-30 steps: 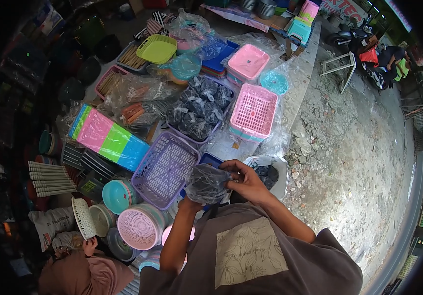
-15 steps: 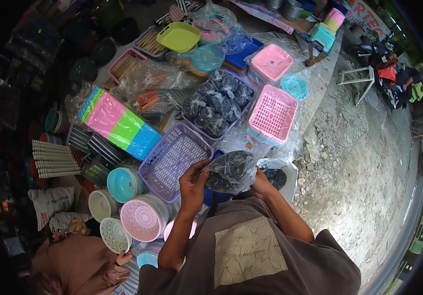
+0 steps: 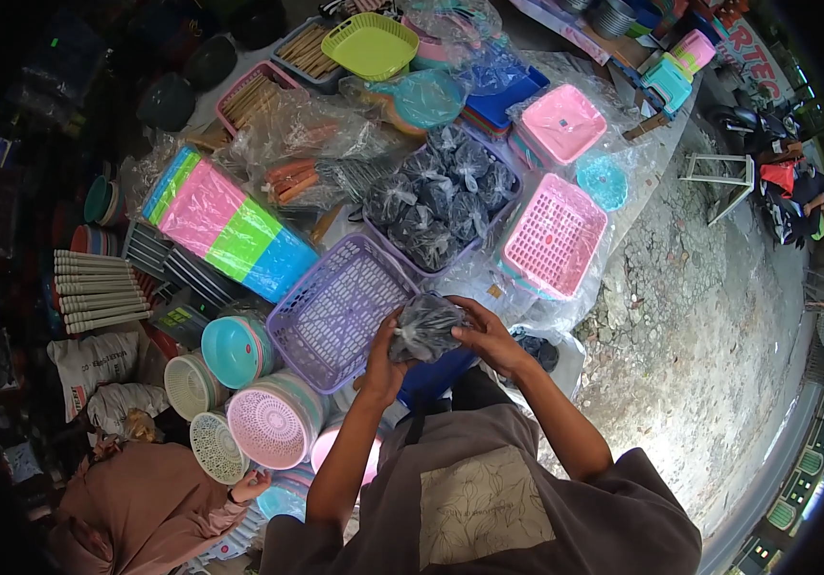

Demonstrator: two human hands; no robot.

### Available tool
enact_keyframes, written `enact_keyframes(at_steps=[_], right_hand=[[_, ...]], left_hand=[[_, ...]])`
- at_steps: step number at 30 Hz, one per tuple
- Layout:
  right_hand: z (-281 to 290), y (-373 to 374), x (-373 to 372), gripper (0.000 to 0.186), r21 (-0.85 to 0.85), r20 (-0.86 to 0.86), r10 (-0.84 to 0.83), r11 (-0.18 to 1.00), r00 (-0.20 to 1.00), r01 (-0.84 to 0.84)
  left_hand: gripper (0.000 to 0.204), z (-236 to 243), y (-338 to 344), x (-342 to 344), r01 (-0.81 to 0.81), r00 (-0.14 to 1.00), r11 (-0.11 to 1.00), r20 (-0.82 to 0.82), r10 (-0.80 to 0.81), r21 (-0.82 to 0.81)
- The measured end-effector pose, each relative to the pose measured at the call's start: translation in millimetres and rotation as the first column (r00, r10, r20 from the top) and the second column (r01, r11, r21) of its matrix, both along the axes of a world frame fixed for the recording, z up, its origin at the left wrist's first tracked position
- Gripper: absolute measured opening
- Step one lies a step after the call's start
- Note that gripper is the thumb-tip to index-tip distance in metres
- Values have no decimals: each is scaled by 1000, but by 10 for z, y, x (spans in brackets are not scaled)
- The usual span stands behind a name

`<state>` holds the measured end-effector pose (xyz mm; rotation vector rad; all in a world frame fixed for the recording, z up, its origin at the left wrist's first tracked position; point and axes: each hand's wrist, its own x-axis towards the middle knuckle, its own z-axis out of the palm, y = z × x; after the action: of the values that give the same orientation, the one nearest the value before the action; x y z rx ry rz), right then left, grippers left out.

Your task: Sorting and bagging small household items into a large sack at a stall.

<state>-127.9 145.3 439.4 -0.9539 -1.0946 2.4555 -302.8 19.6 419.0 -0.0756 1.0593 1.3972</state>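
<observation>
Between my two hands is a clear plastic bag of black lumps (image 3: 424,328) that look like charcoal, its plastic gathered up. My left hand (image 3: 383,362) grips the bag's left side. From the right, my right hand (image 3: 489,337) closes on it with thumb and fingers. Just left of the bag lies a purple perforated basket (image 3: 340,311) with nothing in it. Beyond it, a second purple basket (image 3: 511,206) holds several similar knotted bags (image 3: 441,206). To the right of my hand, a white sack (image 3: 565,359) shows more black lumps, partly hidden by my forearm.
Pink perforated baskets (image 3: 558,235) and pink basins (image 3: 565,125) stand at the right. Stacked round baskets (image 3: 273,426) and turquoise basins (image 3: 232,352) are at the left. Another person's hand (image 3: 251,486) rests near a cream basket (image 3: 217,448). Rough concrete ground (image 3: 690,326) spreads to the right.
The bag has gone from spread and puffed out to gathered and compact. My right hand has moved left and over it, and the bag has shifted slightly left.
</observation>
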Motion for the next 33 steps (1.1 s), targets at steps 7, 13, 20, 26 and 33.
enact_keyframes(at_steps=[7, 13, 20, 26, 33], right_hand=[[-1213, 1081, -621, 63, 271, 221, -2, 961, 975, -59], [-2127, 1813, -1299, 69, 679, 373, -150, 716, 916, -160], [-2345, 1774, -1608, 70, 779, 507, -265, 548, 820, -305], [-2216, 1574, -1230, 60, 797, 489, -126, 466, 863, -383], [-1908, 294, -141, 34, 844, 304, -392, 533, 868, -55]], left_hand=[[48, -862, 1073, -402, -88, 988, 995, -131, 80, -54], [51, -1635, 1887, -829, -122, 942, 984, -328, 73, -132], [53, -2292, 1895, -846, 62, 387, 986, -907, -164, -152], [51, -2184, 1585, -500, 35, 398, 983, -899, -181, -182], [45, -1752, 541, 281, 127, 313, 973, -923, -223, -192]])
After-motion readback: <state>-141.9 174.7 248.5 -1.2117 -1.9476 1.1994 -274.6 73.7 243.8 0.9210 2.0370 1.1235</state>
